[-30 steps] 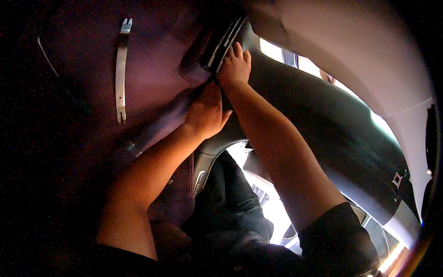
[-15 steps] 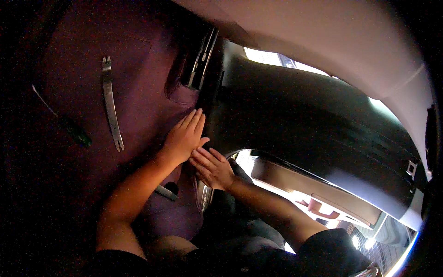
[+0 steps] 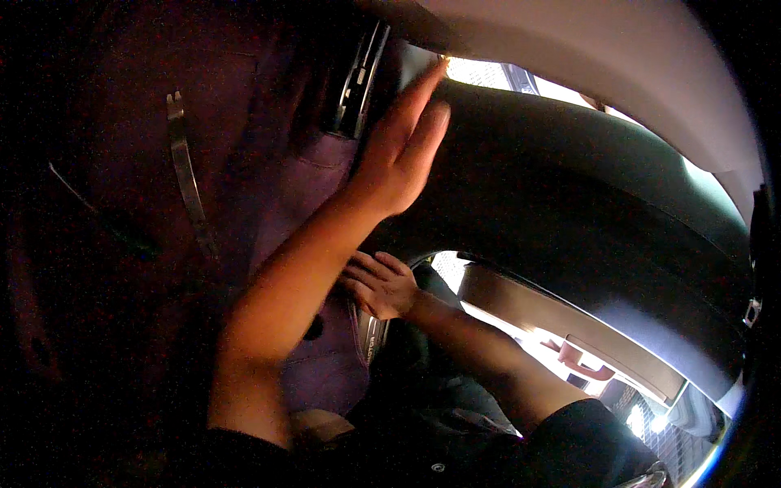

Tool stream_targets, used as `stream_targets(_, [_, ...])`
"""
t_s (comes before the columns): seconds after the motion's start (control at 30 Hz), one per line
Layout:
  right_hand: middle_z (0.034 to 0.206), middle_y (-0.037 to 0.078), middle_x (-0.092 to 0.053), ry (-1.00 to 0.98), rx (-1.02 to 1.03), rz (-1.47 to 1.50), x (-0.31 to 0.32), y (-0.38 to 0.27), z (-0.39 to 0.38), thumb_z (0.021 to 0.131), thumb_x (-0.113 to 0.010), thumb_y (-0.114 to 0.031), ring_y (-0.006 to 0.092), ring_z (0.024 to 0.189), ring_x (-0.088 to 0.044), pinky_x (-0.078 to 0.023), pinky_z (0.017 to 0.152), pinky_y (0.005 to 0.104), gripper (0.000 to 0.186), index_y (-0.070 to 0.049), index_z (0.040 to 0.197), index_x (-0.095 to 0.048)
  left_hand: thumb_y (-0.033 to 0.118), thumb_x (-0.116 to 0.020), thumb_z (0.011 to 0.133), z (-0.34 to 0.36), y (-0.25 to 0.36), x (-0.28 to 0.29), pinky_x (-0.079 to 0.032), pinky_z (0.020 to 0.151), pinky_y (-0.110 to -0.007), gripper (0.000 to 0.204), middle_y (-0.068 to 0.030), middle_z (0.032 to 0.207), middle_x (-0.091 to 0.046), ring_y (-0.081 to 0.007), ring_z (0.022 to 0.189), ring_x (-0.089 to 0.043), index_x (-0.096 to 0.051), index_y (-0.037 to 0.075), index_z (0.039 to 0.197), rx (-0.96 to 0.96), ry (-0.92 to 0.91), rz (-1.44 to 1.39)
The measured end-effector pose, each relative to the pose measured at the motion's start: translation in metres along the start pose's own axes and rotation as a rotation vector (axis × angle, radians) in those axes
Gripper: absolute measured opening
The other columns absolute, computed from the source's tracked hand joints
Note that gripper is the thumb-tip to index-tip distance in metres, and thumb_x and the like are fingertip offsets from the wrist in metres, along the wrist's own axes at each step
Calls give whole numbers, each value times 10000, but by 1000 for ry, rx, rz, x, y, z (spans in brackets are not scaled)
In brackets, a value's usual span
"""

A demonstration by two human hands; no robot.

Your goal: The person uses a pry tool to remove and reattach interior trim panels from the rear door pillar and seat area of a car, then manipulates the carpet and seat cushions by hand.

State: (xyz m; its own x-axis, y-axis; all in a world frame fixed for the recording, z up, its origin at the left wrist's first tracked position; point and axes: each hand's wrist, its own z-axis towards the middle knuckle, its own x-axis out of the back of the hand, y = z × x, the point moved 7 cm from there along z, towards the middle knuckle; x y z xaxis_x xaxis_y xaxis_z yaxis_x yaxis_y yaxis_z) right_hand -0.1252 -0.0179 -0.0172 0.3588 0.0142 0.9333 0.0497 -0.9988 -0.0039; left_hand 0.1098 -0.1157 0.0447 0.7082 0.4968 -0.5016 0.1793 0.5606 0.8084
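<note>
My left hand [image 3: 399, 154] is raised with its fingers straight and close together, holding nothing. Its fingertips reach up beside a black slotted trim piece [image 3: 358, 77] at the top of a purple padded surface [image 3: 325, 374]. My right hand [image 3: 378, 285] is lower, fingers loosely curled, resting at the edge of the purple surface just above a chrome strip [image 3: 366, 342]. My left forearm hides part of it. I see nothing held in it.
A flat metal pry tool [image 3: 187, 179] lies on the purple surface at the left, with a thin dark-handled tool [image 3: 106, 215] beyond it. A wide curved black panel [image 3: 569, 211] spans the right under a pale panel [image 3: 610, 57]. Bright daylight shows at lower right.
My left hand has lifted off the purple surface and risen to the black slotted trim. My right hand has stayed low near the chrome strip.
</note>
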Motion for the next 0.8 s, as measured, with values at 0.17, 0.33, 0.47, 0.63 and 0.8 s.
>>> stream_targets(0.17, [1481, 53, -587, -90, 22, 128, -18, -4, -10, 844, -641, -432, 273, 1503, -397, -261, 1237, 491, 506, -188, 1286, -678, 264, -421, 1071, -39, -32, -12, -242, 1252, -445, 567, -222, 1614, -401, -371, 1516, -352, -383, -7, 1568, -61, -26, 255])
stream_targets(0.33, [1270, 21, -704, 226, 48, 114, 15, -9, 13, 694, -706, -388, 245, 1288, -605, -411, 1110, 451, 467, -196, 1119, -737, 205, -406, 1059, -34, -29, 9, -344, 1197, -422, 455, -200, 1490, -556, -339, 1418, -492, -561, 13, 1442, 49, 145, 133])
stream_targets(0.47, [1392, 30, -645, 78, 16, 106, 0, -2, -3, 770, -681, -437, 265, 1384, -529, -357, 1174, 488, 494, -205, 1205, -710, 251, -420, 1071, 21, -12, 8, -431, 661, -340, 445, -31, 724, -612, -169, 713, -563, -554, 64, 689, 117, 182, -52])
stream_targets(0.63, [1404, 17, -648, 22, -6, 141, -12, -12, 10, 810, -674, -451, 281, 1419, -507, -361, 1194, 497, 485, -243, 1247, -701, 330, -408, 1043, 7, -102, 7, -419, 598, -383, 460, -86, 645, -552, -228, 611, -526, -530, 44, 703, 39, 240, 285])
stream_targets(0.8, [1378, 1, -656, 40, 9, 21, 1, 1, 2, 811, -657, -440, 264, 1392, -528, -348, 1190, 487, 426, -242, 1184, -715, 301, -407, 1054, 20, -120, -10, -468, 665, -403, 427, -121, 714, -617, -315, 683, -604, -556, 28, 762, 238, 214, 87])
